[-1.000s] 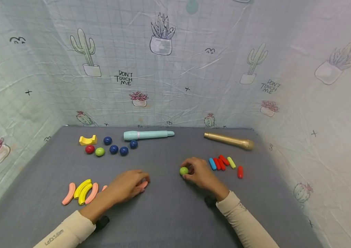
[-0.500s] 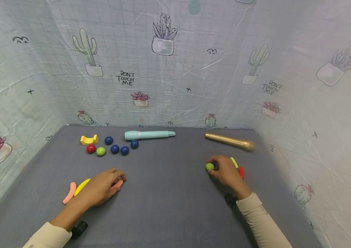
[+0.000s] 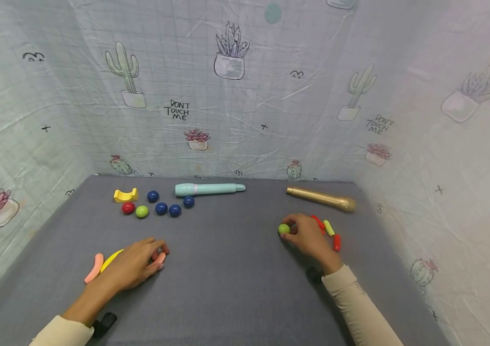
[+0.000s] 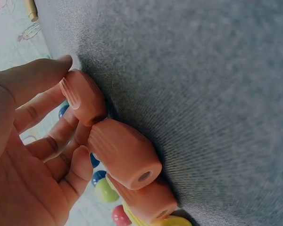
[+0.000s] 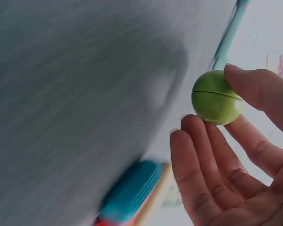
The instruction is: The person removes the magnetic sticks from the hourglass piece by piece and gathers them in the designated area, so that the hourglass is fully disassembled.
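My left hand (image 3: 134,263) pinches a pink curved toy piece (image 4: 84,98) between thumb and fingers, low over the grey table. Beside it in the left wrist view, two more pink curved pieces (image 4: 125,154) stand in a row, with yellow (image 4: 175,221) behind them. The hand covers part of this row in the head view, where a pink piece (image 3: 94,268) and a yellow curved piece (image 3: 110,261) show at its left. My right hand (image 3: 310,236) holds a green ball (image 5: 217,98) with a groove around it, by thumb and fingertips, above the table.
Behind the right hand lie red sticks (image 3: 336,242), a yellow-green stick (image 3: 329,228) and a blue stick (image 5: 132,190). A gold microphone (image 3: 320,198) and a teal one (image 3: 210,189) lie farther back. Blue balls (image 3: 161,208), a red ball (image 3: 128,207), another green ball (image 3: 142,211) and a yellow block (image 3: 126,195) sit back left.
My left hand has moved left with the pink piece, up to the row of curved pieces. The right hand carried the green ball right, then slightly back left.
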The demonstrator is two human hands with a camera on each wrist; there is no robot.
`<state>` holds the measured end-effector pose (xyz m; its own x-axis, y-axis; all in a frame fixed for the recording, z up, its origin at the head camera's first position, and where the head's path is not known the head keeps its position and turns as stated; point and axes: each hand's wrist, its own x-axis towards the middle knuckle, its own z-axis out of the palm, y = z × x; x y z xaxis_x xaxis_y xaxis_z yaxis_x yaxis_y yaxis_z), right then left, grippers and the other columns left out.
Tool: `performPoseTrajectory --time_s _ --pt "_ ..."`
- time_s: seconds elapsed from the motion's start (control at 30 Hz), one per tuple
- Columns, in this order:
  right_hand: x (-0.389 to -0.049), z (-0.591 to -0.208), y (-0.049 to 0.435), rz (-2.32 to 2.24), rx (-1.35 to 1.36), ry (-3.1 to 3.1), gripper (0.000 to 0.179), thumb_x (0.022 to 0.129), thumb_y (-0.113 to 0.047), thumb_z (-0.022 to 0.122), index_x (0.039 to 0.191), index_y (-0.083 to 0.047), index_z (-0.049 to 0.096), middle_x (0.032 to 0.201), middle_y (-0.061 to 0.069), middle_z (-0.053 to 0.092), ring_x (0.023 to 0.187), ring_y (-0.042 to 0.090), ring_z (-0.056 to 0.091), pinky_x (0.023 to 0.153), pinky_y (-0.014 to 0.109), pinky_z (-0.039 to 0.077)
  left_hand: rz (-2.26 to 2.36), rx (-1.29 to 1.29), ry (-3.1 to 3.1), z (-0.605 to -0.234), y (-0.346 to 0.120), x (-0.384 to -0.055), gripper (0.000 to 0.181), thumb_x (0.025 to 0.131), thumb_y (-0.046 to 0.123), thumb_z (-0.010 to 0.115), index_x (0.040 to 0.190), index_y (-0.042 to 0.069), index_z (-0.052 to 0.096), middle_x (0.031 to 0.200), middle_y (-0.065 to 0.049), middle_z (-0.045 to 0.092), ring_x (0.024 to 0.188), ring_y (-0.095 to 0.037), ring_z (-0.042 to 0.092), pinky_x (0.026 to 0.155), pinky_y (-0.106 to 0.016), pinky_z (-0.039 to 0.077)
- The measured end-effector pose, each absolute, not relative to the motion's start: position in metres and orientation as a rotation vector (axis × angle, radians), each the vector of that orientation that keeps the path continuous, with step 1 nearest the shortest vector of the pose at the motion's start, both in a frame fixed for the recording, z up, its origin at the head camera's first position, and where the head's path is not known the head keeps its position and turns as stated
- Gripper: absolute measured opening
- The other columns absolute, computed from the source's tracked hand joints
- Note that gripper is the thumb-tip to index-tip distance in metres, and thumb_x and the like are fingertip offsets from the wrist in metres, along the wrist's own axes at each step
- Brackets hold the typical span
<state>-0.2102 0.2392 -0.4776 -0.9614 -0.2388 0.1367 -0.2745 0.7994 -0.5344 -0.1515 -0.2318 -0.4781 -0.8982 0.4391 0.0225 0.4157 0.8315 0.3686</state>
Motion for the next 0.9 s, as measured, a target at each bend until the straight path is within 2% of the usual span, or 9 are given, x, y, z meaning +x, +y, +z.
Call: performPoseTrajectory --time_s 0.2,0.5,0.73,0.9 --pt "-0.233 -0.47 0.188 0.957 0.549 -2.867 0.029 0.088 -0.016 0.088 0.115 -0.011 0.077 0.109 0.006 0.079 0.091 0.019 0.076 0.082 0.041 0.061 0.593 0.686 2.958 -0.481 -0.231 -0.149 0.029 0.093 0.026 0.084 0.118 0.018 0.072 0.094 0.009 0.06 0.082 -0.007 0.056 0.071 -0.028 0.047" --pt "-0.271 -0.465 0.089 1.164 0.669 -2.865 0.026 0.088 -0.018 0.089 0.112 -0.016 0.078 0.108 0.002 0.079 0.089 0.012 0.074 0.079 0.031 0.06 0.617 0.66 2.959 -0.482 -0.224 -0.147 0.024 0.094 0.026 0.083 0.114 0.019 0.073 0.092 0.011 0.06 0.082 -0.006 0.056 0.072 -0.028 0.048" --pt "-0.292 -0.465 0.032 1.363 0.443 -2.92 0.027 0.084 -0.016 0.092 0.107 -0.016 0.077 0.1 -0.002 0.078 0.09 0.011 0.068 0.075 0.027 0.055 0.642 0.681 3.011 -0.484 -0.223 -0.154 0.025 0.09 0.027 0.086 0.11 0.018 0.074 0.089 0.011 0.06 0.085 -0.008 0.056 0.076 -0.032 0.048" --pt "-0.294 -0.471 0.015 1.521 0.313 -2.885 0.031 0.084 -0.009 0.091 0.11 -0.009 0.076 0.103 0.006 0.077 0.088 0.015 0.069 0.068 0.025 0.059 0.649 0.686 3.044 -0.487 -0.229 -0.156 0.024 0.09 0.025 0.086 0.109 0.017 0.074 0.089 0.011 0.061 0.086 -0.009 0.057 0.076 -0.033 0.049"
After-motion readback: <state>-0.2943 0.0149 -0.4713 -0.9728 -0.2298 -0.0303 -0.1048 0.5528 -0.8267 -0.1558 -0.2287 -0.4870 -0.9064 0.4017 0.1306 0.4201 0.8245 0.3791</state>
